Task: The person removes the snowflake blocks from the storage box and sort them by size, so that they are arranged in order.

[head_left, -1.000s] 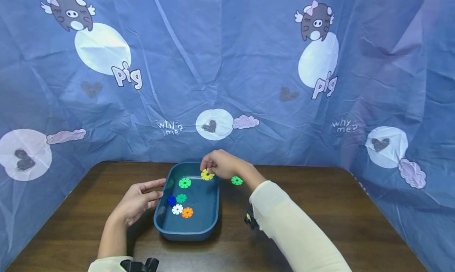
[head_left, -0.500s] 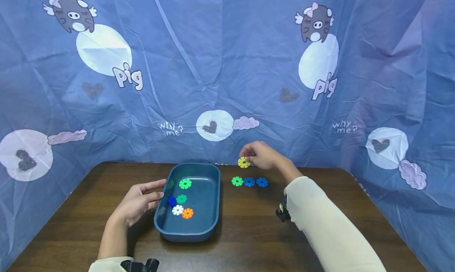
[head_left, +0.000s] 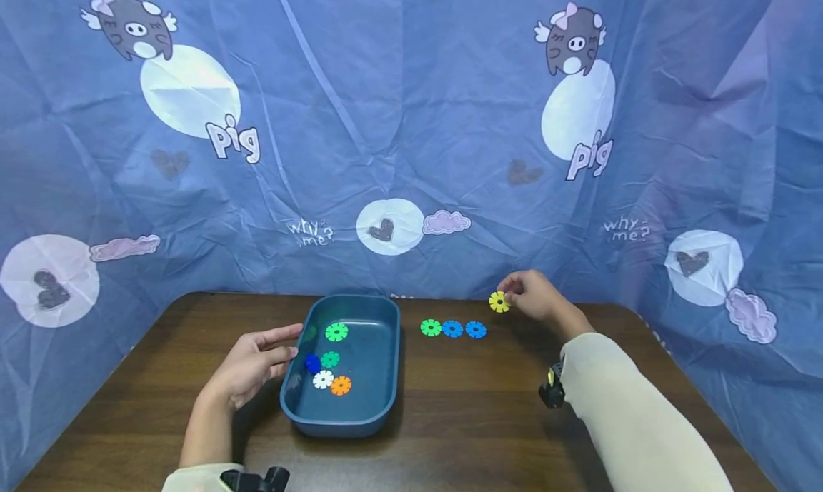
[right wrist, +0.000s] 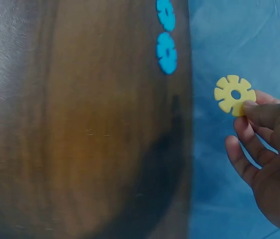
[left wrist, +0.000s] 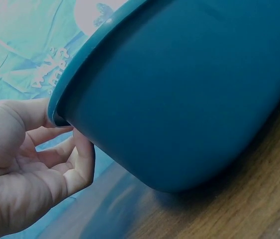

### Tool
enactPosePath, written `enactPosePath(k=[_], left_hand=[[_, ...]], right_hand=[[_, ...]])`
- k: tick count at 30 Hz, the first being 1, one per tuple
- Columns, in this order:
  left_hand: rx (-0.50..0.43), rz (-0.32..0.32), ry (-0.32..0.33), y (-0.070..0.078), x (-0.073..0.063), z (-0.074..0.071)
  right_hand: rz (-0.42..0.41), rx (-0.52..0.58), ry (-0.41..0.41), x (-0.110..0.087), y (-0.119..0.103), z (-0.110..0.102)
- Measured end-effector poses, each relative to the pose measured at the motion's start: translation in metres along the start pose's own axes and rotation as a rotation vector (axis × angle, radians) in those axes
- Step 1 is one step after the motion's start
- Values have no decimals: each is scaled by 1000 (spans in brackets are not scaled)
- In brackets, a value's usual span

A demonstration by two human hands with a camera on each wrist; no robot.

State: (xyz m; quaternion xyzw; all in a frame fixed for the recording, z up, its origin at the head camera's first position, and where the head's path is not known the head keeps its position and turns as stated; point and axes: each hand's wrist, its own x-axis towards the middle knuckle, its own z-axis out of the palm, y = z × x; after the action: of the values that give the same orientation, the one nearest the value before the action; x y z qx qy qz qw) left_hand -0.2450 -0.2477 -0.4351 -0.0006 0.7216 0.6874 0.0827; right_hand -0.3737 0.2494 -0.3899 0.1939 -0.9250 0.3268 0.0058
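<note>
My right hand (head_left: pixel 535 295) pinches a yellow snowflake disc (head_left: pixel 499 302) by its edge, between thumb and fingers. In the right wrist view, this notched yellow disc (right wrist: pixel 227 94) shows its round centre hole. To the left lies a row on the table: a green disc (head_left: pixel 431 328) and two blue discs (head_left: pixel 452 329). My left hand (head_left: pixel 252 363) rests its fingertips at the left rim of a deep blue tray (head_left: pixel 339 430). In the left wrist view, that hand (left wrist: pixel 35 164) has digits right at the tray's rim, other fingers bent below it.
Inside the tray are a light green disc (head_left: pixel 336 332), a teal-green disc (head_left: pixel 330 359), a dark blue disc (head_left: pixel 312 363), a white disc (head_left: pixel 323 379) and an orange disc (head_left: pixel 341 385). A blue printed cloth (head_left: pixel 398 121) hangs behind the wooden table (head_left: pixel 463 420).
My right hand has carried the yellow disc out from over the tray, rightward past the row of discs. The two blue discs, earlier hidden by the arm, now show. My left hand stays put.
</note>
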Motion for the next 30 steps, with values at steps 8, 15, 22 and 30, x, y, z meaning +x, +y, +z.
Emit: enactPosePath(k=[8, 15, 22, 30], left_hand=[[-4, 4, -3, 0, -1, -1], [-2, 9, 3, 2, -3, -1], [4, 12, 6, 2, -2, 0], [3, 1, 11, 2, -2, 0]], right_hand=[[134, 197, 40, -21, 29, 21], [252, 420, -1, -25, 36, 35], [347, 474, -28, -25, 38, 38], [347, 483, -60, -24, 40, 36]])
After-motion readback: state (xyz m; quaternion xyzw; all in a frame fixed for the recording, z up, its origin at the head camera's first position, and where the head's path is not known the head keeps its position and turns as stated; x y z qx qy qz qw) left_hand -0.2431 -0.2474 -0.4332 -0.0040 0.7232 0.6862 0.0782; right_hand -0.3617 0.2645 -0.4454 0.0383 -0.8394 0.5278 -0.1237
